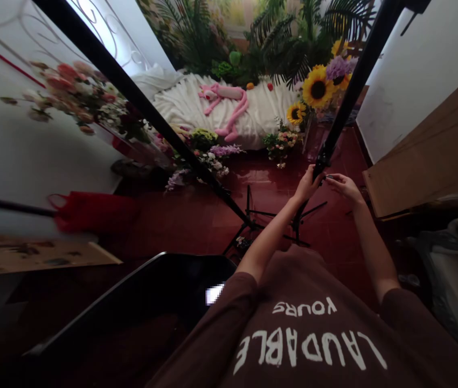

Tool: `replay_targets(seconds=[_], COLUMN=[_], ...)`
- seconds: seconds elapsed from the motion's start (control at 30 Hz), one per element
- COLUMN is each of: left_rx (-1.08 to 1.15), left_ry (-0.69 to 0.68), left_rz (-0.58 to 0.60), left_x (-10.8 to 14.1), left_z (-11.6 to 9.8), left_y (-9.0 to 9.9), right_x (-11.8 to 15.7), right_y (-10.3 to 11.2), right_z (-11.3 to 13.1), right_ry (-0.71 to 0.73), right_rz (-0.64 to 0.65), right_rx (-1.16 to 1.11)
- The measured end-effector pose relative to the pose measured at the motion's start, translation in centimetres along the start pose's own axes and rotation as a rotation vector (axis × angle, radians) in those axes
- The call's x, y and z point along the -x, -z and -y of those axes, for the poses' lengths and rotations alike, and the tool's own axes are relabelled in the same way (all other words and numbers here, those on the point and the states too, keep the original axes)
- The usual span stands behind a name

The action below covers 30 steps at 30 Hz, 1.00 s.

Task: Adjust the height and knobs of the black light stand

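A black light stand (352,97) leans across the right side of the view, its folding legs low over the floor. Below its clamp collar (323,157), my left hand (309,184) is wrapped round the pole. Just right of the pole, my right hand (346,187) pinches a small knob (328,177) between thumb and fingertips; its exact shape is too small to make out. A second black stand (144,108) slants in from the upper left, and its legs meet the floor beside the first one's legs.
Ahead, a pink plush toy (229,92) lies on white draped cloth (267,116). Sunflowers (317,87) stand right and pink flowers (67,81) left. A red bag (87,211), a large black panel (164,275) and a brown board (427,145) flank the red tiled floor (196,215).
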<state>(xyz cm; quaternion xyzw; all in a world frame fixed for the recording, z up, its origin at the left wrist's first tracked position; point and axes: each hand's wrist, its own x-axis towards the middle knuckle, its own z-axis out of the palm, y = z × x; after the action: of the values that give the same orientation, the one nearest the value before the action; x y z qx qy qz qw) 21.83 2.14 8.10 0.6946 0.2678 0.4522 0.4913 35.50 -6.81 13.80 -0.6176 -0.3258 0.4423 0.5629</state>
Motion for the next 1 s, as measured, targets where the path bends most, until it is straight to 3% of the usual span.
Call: replay_targets(seconds=[0.2,0.43,0.6,0.77,0.9,1.0], left_rx=[-0.004,-0.011,-0.013,-0.029,-0.043,-0.064], left_ry=[-0.004,-0.026,-0.088,-0.134,-0.16,-0.147], left_rz=[-0.003,-0.002,-0.025,-0.024,-0.004,0.013], left_x=[0.0,0.0,-0.1,-0.2,-0.3,-0.3], left_z=[-0.3,0.2,1.1,2.0,2.1,2.0], left_y=[0.0,-0.1,-0.4,-0.5,-0.4,-0.4], right_x=[-0.1,-1.0,-0.7,-0.7,-2.0,-3.0], right_y=[-0.3,-0.7,-1.1,-4.9,-8.3,-9.7], right_z=[0.1,-1.7,-0.3,1.6,1.8,1.7], right_ry=[0.086,0.325,0.54,0.611,0.59,0.616], right_rz=[-0.008,-0.129,-0.176,-0.124,-0.262,-0.358], right_rx=[-0.004,0.053,0.181,0.361,0.342,0.303])
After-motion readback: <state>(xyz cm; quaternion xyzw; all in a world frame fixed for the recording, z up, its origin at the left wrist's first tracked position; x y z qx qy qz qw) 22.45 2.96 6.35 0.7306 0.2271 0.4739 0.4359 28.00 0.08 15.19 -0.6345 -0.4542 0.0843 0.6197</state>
